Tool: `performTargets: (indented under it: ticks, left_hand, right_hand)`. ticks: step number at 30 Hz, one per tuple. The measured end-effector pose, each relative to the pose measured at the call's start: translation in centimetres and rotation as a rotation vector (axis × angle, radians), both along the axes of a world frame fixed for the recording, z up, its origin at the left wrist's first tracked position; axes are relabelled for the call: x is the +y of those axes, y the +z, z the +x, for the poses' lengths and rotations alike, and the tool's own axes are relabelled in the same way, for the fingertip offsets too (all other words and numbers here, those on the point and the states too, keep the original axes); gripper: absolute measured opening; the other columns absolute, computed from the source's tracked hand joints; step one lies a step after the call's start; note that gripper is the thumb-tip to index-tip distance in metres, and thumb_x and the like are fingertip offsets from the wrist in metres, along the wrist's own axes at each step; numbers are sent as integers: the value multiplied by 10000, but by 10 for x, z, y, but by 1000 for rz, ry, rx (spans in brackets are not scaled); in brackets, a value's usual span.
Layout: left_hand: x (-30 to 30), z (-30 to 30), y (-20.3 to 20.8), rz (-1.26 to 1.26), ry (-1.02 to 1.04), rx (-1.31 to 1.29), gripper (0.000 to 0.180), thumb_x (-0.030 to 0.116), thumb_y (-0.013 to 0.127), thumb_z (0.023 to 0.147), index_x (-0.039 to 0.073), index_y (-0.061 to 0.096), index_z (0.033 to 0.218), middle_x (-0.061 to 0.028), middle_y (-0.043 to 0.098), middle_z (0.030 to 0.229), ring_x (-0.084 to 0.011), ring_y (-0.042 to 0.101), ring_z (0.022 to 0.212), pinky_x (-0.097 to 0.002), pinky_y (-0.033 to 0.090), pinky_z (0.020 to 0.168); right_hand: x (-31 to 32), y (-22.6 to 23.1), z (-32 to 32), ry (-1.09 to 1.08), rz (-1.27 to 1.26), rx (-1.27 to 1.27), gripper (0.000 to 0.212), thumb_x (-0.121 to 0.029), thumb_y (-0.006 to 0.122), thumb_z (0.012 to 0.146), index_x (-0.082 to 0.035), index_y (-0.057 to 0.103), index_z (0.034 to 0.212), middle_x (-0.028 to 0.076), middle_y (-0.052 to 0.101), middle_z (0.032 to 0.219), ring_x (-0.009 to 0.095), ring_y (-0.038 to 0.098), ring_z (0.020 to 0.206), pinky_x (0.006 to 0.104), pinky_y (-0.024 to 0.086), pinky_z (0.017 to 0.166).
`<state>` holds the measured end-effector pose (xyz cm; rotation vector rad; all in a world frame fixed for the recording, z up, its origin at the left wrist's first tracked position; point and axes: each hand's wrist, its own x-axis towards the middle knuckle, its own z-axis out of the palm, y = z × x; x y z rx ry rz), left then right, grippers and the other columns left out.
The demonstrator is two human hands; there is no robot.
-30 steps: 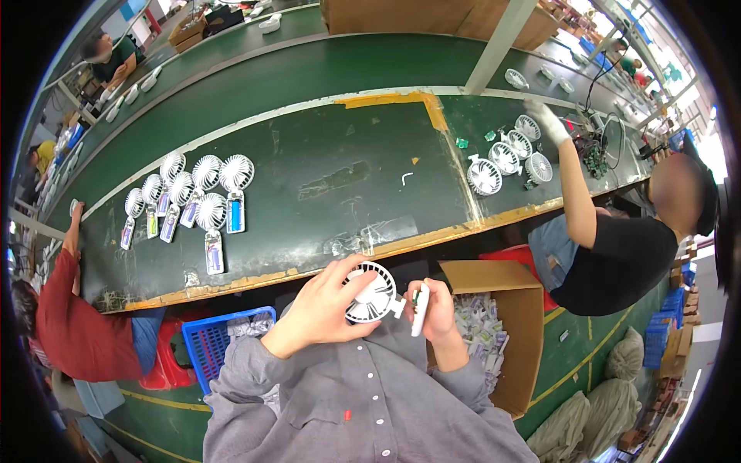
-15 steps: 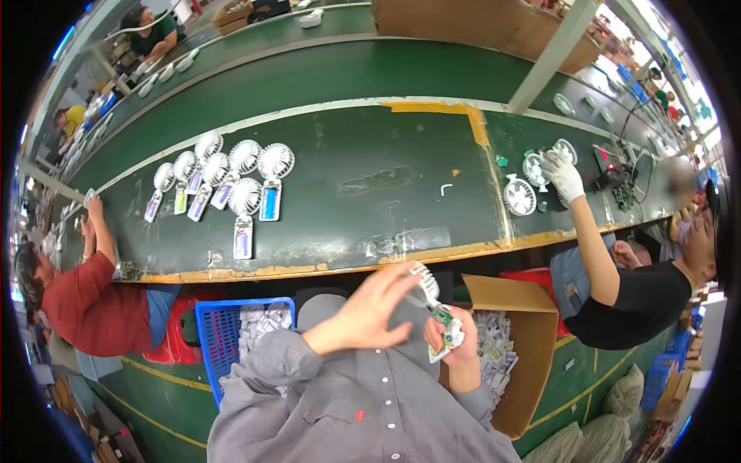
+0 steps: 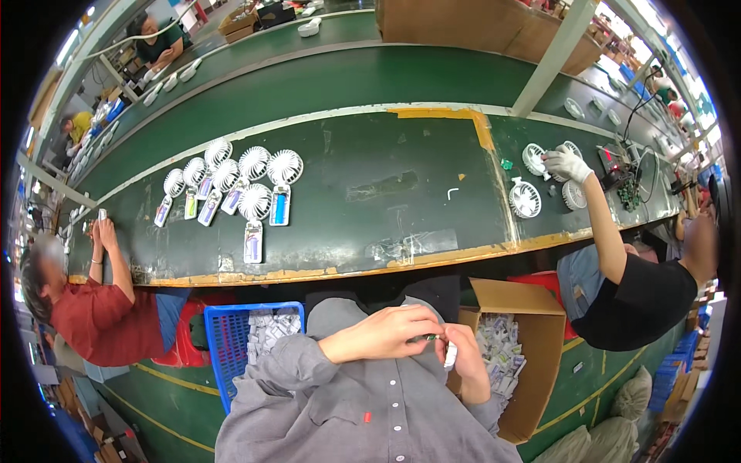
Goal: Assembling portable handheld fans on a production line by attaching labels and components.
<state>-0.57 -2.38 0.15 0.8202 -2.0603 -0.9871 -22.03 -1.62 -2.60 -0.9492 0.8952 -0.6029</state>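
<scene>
Close in front of my body, both hands are closed on one small handheld fan [image 3: 451, 355]. My left hand [image 3: 390, 334] curls over its far end, so the fan's round white head is hidden. The fingers of my right hand [image 3: 468, 356] wrap the handle, and a white edge of it shows below them. A bit of green circuit board [image 3: 431, 337] peeks out between the two hands. Beyond, on the dark green bench [image 3: 340, 224], lies a group of white handheld fans [image 3: 255, 202] with opened handles showing coloured cells.
A blue basket [image 3: 220, 363] with small whitish parts stands at my left, a cardboard box [image 3: 540, 370] of similar parts at my right. At right, a co-worker's gloved hand [image 3: 567, 163] touches white fan heads [image 3: 525, 199]. A co-worker in red [image 3: 96, 320] sits at left.
My left hand has come down and closed over the fan, hiding its head. The fan has turned in my right hand. The co-worker's gloved hand at right has shifted slightly among the fan heads.
</scene>
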Motion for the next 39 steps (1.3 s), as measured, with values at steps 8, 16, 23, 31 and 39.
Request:
performTargets:
  ticks: [8,16,23,31,39]
  left_hand:
    - [7,-23,7,-317,303,-53,312,51,701,682,77,660,990,-40,635,1014,-206,652,851,-309,565,613]
    - [11,-19,-8,-171,289,-41,262,55,707,712,55,685,973,-48,663,934,-227,662,832,-325,570,615]
    - [7,0,-19,349,515,386,82,15,680,781,-7,709,855,-101,713,849,-133,684,737,-251,551,657]
    - [-4,38,-16,556,480,759,140,-17,675,839,-36,687,978,-127,667,1015,-147,652,910,-261,553,777]
    - [-32,9,12,885,420,1074,185,12,624,879,-17,646,1060,-123,679,998,-186,667,935,-296,560,777]
  right_hand:
    - [7,2,15,-185,-16,-147,325,-212,420,942,-18,532,706,62,543,573,113,509,488,230,373,462]
    - [10,2,14,-154,3,-25,332,-210,419,961,-17,534,717,36,514,557,85,464,465,229,337,441]
    - [20,4,8,-355,173,-420,334,-201,477,927,-97,397,620,27,398,476,146,405,402,275,294,401]
    - [43,-158,-191,-473,9,684,351,-331,504,915,-34,585,745,123,600,656,253,603,571,379,494,566]
    - [21,-39,-32,-412,-884,748,861,-213,804,669,3,373,1383,201,425,1394,371,396,1303,445,323,1078]
